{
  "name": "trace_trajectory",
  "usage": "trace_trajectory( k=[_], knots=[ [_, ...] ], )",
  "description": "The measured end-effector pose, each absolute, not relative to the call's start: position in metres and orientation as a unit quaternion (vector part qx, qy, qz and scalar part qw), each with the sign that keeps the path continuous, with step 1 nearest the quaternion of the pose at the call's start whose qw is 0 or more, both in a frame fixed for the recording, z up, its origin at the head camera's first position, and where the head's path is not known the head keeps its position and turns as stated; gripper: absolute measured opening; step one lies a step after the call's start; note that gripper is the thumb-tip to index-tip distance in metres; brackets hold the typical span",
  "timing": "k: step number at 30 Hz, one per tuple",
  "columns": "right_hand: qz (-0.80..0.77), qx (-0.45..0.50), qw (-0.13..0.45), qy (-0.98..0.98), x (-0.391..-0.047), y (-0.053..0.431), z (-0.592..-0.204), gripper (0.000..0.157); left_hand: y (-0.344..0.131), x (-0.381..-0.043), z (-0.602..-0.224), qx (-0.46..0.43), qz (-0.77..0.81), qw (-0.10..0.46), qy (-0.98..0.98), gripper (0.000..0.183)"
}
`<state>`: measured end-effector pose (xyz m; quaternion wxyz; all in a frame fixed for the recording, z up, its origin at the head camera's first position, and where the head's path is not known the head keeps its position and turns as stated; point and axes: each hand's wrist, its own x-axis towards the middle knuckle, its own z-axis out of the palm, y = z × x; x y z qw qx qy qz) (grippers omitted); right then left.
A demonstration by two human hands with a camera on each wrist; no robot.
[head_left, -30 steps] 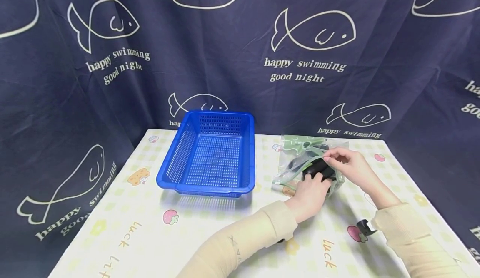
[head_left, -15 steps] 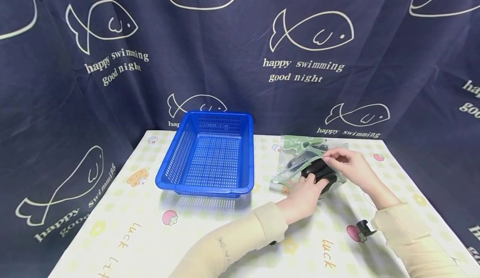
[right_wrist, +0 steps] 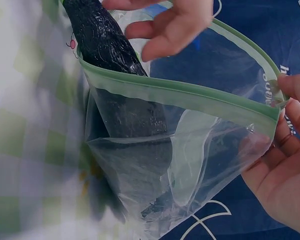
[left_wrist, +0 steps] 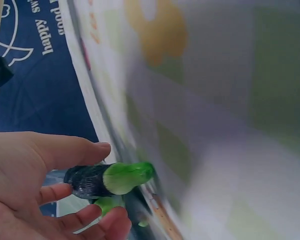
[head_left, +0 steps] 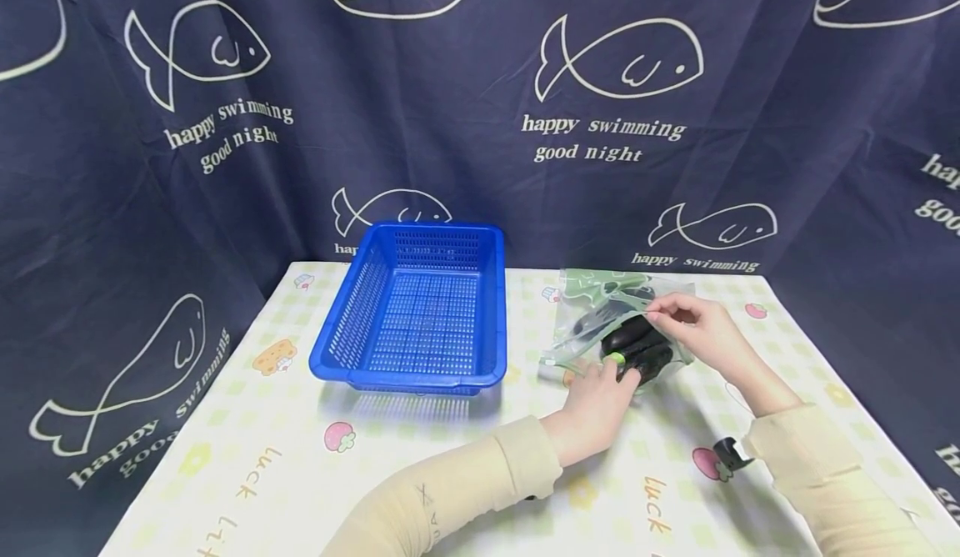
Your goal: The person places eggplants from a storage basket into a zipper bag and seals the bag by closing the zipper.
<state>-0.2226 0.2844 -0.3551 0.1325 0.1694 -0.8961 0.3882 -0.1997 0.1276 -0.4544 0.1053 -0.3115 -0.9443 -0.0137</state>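
Note:
A clear zip bag with a green-edged mouth lies at the right of the table, its mouth held open. My right hand pinches the corner of that mouth between thumb and fingers. A dark eggplant with a wrinkled, shiny surface lies partly inside, its green stem end outside. My left hand holds it near the stem, thumb on one side and index finger on the other; the other fingers are spread. In the left wrist view, a second green stem end shows behind. Another smooth dark eggplant lies beside it in the head view.
A blue perforated basket stands left of the bag, with nothing in it. More dark shapes show through the bag's far part. A patterned cloth covers the table, and a dark blue curtain hangs behind it.
My left hand has drawn back toward me and left from over the eggplants to the stem end. A green stem end now shows by its fingertips. The right hand stays at the bag's edge.

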Motion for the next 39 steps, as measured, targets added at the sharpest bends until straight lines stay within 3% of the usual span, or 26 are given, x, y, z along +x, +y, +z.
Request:
trace_trajectory(
  k=[4,20,39],
  knots=[
    [0.391,0.158,0.134,-0.897,-0.222,0.282,-0.355,0.015,0.127,-0.201,-0.458,-0.308,-0.008,0.100,-0.946,0.050],
    [0.387,0.153,0.131,-0.900,-0.238,0.298,-0.372,0.016,0.129,-0.198,-0.450,-0.333,-0.007,0.096,-0.938,0.048],
    [0.388,0.156,0.135,-0.898,-0.243,0.295,-0.375,0.015,0.141,-0.205,-0.444,-0.342,0.014,0.130,-0.930,0.025]
  ],
)
